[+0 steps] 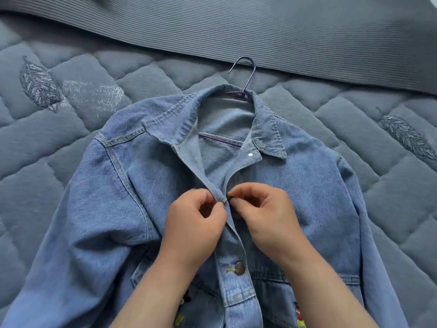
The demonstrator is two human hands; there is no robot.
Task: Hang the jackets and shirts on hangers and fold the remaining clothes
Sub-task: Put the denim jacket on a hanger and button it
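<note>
A light blue denim jacket [307,185] lies front-up on the bed, with a purple hanger [244,76] inside it. The hanger's hook sticks out past the collar and its bar shows in the open neck. My left hand [194,223] pinches the left front edge of the jacket at chest height. My right hand [264,214] pinches the right front edge just opposite, and a button seems to sit between its fingertips. The two edges meet between my hands. One metal button [238,268] below is fastened, and a snap [250,155] near the collar is undone.
The jacket rests on a grey-blue quilted bedspread [47,162] with embroidered feathers. A ribbed grey cover [283,31] runs across the far side behind the hanger hook.
</note>
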